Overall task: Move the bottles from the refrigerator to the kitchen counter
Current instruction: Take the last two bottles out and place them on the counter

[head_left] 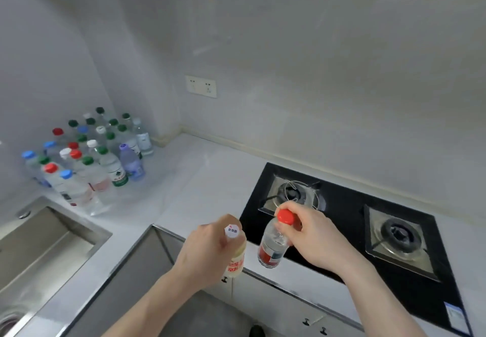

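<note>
Head view: your left hand grips neck of white-capped bottle, right hand pinches red-capped bottle below cap; both carried over counter front edge. Carry step; next, set down near bottle cluster. Open counter between cluster and stove; sink edge likely close at left

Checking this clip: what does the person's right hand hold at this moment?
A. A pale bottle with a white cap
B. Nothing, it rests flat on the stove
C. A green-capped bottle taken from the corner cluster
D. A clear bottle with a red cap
D: the right hand grips the red-capped clear bottle near its neck at the stove's front edge, while the left hand holds the pale white-capped bottle.
</note>
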`<act>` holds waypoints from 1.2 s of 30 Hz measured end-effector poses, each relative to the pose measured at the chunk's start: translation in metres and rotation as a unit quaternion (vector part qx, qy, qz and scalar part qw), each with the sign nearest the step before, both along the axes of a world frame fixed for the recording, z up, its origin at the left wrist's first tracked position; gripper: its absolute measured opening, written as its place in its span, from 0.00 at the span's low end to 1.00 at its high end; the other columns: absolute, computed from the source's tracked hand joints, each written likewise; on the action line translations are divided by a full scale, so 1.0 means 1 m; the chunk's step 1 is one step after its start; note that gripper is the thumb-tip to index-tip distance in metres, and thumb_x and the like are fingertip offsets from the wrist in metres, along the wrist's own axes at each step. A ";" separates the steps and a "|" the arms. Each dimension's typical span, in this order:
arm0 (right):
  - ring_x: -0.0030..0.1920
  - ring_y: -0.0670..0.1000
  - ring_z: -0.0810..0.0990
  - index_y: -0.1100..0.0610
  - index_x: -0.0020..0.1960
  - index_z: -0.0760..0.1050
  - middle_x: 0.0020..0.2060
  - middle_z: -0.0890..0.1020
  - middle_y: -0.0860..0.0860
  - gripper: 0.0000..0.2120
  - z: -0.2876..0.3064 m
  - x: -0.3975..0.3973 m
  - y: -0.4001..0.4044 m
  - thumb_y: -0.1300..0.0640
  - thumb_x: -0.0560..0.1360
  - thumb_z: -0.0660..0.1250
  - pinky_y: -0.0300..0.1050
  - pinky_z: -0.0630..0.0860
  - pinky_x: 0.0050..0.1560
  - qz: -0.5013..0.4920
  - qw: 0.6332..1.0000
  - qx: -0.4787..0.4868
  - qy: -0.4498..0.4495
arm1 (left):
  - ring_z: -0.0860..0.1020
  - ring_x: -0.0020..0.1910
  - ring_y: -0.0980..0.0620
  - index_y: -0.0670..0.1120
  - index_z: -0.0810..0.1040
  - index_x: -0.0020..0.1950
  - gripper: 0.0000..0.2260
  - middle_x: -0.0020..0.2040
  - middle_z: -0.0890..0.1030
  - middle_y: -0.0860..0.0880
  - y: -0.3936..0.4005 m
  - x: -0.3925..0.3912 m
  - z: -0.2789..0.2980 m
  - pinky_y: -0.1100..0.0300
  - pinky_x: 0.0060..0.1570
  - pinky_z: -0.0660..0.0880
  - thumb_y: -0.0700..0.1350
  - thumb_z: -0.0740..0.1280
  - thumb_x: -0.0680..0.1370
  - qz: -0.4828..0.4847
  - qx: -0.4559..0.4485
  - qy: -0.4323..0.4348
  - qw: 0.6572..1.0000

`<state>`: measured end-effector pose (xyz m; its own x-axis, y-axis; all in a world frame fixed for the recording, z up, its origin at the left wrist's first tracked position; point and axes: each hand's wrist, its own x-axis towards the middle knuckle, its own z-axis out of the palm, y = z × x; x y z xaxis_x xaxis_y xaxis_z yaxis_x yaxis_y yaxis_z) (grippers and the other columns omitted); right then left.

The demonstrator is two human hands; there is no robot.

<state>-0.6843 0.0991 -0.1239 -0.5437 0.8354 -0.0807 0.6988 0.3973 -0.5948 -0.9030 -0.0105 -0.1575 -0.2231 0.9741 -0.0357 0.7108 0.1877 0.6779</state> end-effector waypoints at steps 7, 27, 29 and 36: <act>0.44 0.43 0.81 0.40 0.54 0.73 0.46 0.81 0.41 0.07 -0.005 -0.097 0.045 0.40 0.80 0.66 0.49 0.79 0.51 0.111 0.994 -0.005 0.001 | 0.80 0.37 0.59 0.61 0.74 0.54 0.04 0.34 0.81 0.58 0.000 -0.068 -0.002 0.66 0.33 0.72 0.56 0.64 0.80 0.117 -0.010 0.011 0.993; 0.47 0.43 0.79 0.40 0.55 0.74 0.48 0.80 0.39 0.06 -0.027 -0.243 0.186 0.42 0.80 0.67 0.45 0.78 0.52 0.209 0.977 -0.032 0.016 | 0.75 0.32 0.55 0.60 0.72 0.56 0.04 0.35 0.81 0.54 0.099 -0.188 -0.003 0.57 0.34 0.74 0.56 0.63 0.82 0.192 -0.035 0.075 0.978; 0.45 0.43 0.80 0.40 0.54 0.74 0.48 0.80 0.39 0.05 -0.028 -0.254 0.195 0.42 0.80 0.67 0.44 0.78 0.51 0.208 0.977 -0.041 0.022 | 0.75 0.33 0.55 0.60 0.71 0.56 0.05 0.34 0.79 0.54 0.106 -0.202 -0.003 0.55 0.37 0.76 0.56 0.63 0.82 0.190 -0.037 0.084 0.977; 0.44 0.43 0.79 0.39 0.51 0.73 0.46 0.80 0.39 0.04 -0.034 -0.289 0.215 0.42 0.79 0.67 0.43 0.78 0.49 0.202 0.979 -0.037 0.021 | 0.81 0.45 0.51 0.60 0.70 0.59 0.06 0.49 0.84 0.56 0.136 -0.251 -0.007 0.54 0.43 0.80 0.56 0.62 0.82 0.171 -0.066 0.106 0.977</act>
